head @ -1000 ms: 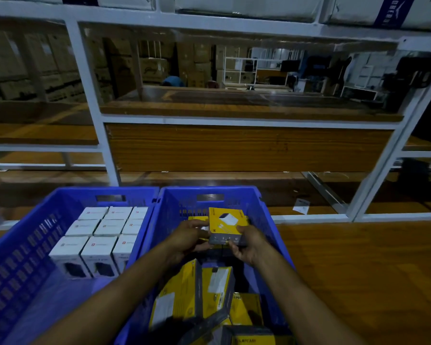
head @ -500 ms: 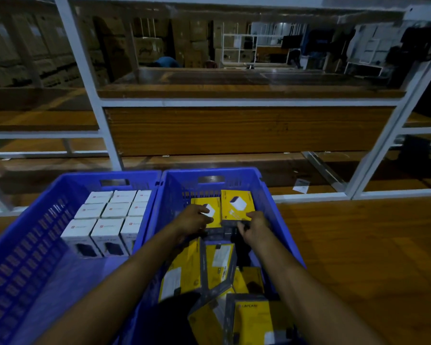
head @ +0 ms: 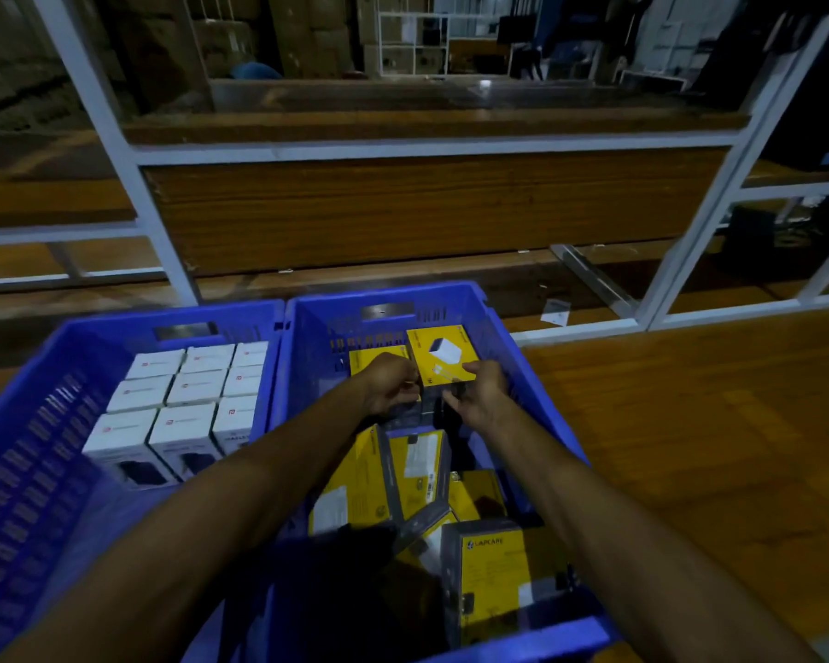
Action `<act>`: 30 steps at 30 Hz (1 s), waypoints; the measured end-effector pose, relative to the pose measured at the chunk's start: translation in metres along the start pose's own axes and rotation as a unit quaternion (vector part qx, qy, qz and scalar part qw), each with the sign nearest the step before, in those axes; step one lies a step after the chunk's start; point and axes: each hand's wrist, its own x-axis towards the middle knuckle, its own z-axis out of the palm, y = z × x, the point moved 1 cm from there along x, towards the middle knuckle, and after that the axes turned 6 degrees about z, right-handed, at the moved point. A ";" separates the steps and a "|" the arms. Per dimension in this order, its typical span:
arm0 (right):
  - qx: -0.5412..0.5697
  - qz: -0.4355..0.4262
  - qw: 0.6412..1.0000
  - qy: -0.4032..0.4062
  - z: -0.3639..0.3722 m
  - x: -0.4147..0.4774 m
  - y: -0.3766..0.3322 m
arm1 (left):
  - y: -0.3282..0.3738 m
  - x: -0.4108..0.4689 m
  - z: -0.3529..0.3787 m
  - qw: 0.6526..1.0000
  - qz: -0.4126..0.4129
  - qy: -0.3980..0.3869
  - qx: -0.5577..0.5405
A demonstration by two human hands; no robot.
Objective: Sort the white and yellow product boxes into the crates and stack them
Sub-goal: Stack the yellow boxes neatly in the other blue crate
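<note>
Fingers of left hand (head: 389, 386), right hand (head: 479, 393) curled round yellow box (head: 443, 355); crate (head: 307, 356) beneath

My left hand (head: 389, 386) and right hand (head: 480, 397) have lowered the yellow box (head: 443, 354) to the right crate's (head: 441, 293) far end (beside its twin (head: 373, 361)).

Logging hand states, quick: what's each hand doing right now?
Left hand: curled, pinching the yellow box at its left edge.
Right hand: gripping the same box's right side.
</note>
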 end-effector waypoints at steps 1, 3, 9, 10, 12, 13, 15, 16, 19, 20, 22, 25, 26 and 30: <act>-0.004 0.000 1.000 0.001 0.000 -0.001 -0.001 | 0.000 0.002 -0.003 1.000 -0.005 -0.003 -0.005; -0.020 0.003 1.000 -0.015 -0.001 0.001 -0.003 | 0.001 0.003 -0.006 1.000 -0.011 -0.009 -0.003; -0.235 0.024 0.971 -0.021 0.001 -0.003 0.008 | 0.005 -0.002 -0.009 0.990 0.015 -0.036 0.138; -0.284 -0.009 0.959 -0.014 0.004 -0.002 0.015 | 0.004 -0.004 -0.011 0.977 0.028 -0.030 0.209; -0.423 -0.108 0.899 -0.002 0.010 -0.004 0.026 | 0.004 -0.011 -0.016 0.935 0.053 -0.040 0.350; -0.490 -0.153 0.858 -0.007 0.015 -0.007 0.030 | 0.004 -0.017 -0.020 0.908 0.067 -0.052 0.411; -0.574 -0.200 0.793 -0.041 0.024 -0.013 0.036 | 0.005 -0.033 -0.031 0.851 0.069 -0.090 0.512; -0.600 -0.209 0.769 -0.064 0.027 -0.017 0.039 | 0.005 -0.042 -0.035 0.819 0.057 -0.113 0.559; -0.662 -0.150 0.727 -0.103 0.027 -0.036 0.050 | -0.004 -0.057 -0.046 0.730 -0.031 -0.167 0.662; -0.677 -0.125 0.715 -0.121 0.025 -0.041 0.056 | -0.006 -0.063 -0.048 0.708 -0.047 -0.184 0.680; -0.684 -0.069 0.711 -0.146 0.023 -0.053 0.066 | -0.005 -0.072 -0.049 0.703 -0.051 -0.183 0.685; -0.648 -0.033 0.744 -0.159 0.022 -0.060 0.068 | 0.001 -0.081 -0.049 0.710 -0.030 -0.177 0.681; -0.633 -0.025 0.756 -0.166 0.023 -0.064 0.065 | 0.001 -0.082 -0.051 0.708 -0.017 -0.182 0.682; -0.609 -0.035 0.773 -0.174 0.028 -0.074 0.036 | 0.006 -0.074 -0.069 0.771 0.021 -0.106 0.628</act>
